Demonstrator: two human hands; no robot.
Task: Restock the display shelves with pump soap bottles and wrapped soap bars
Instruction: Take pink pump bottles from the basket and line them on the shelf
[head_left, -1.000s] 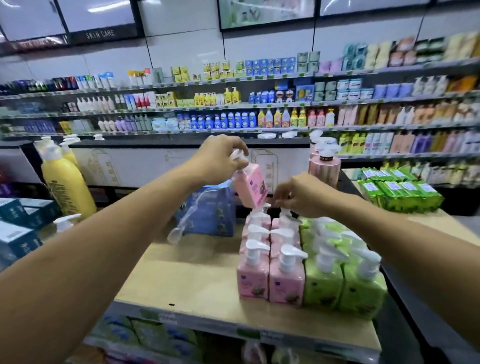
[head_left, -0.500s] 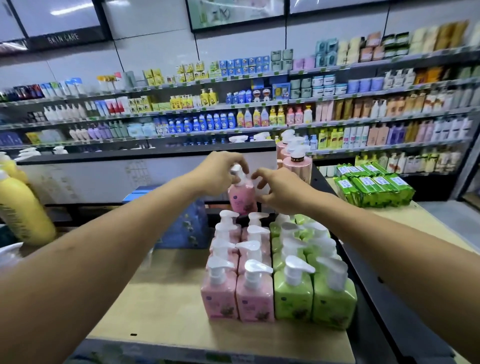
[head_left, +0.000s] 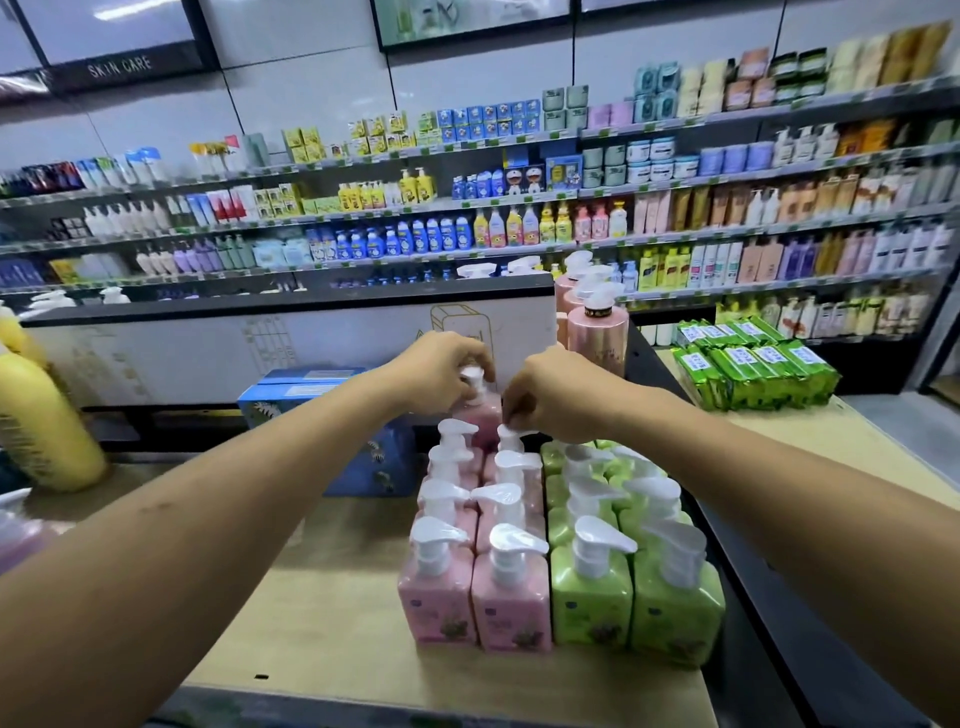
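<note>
In the head view, a pale wooden tabletop (head_left: 337, 597) is filling the lower middle. Its near edge is running along the bottom of the frame, and its right edge is dropping to a dark gap. A block of pump bottles is standing hard against that right edge. It has two columns of pink pump bottles (head_left: 439, 597) on the left, touching two columns of green pump bottles (head_left: 592, 597) on the right. The front row is sitting near the near edge.

Left of the block, bare wood is lying open from the near edge back to the blue boxes (head_left: 311, 395) at the far edge. A large yellow bottle (head_left: 41, 415) is standing at the far left. Across the dark gap, green wrapped soap bars (head_left: 753, 369) are lying stacked on a second wooden top, and tall pink bottles (head_left: 597, 332) are rising behind the hands. Stocked wall shelves (head_left: 467, 208) are spanning the background.

The left hand (head_left: 441, 371) is reaching to the far end of the pink columns. Its fingers are curling round the white pump of the held pink bottle (head_left: 480, 410), which is standing upright behind the left pink column; whether its base is touching the tabletop cannot be told.

The right hand (head_left: 556, 395) is curling downward just beside it. Its fingertips are pinching the white pump head of the rearmost pink bottle (head_left: 511, 439) in the right pink column.
</note>
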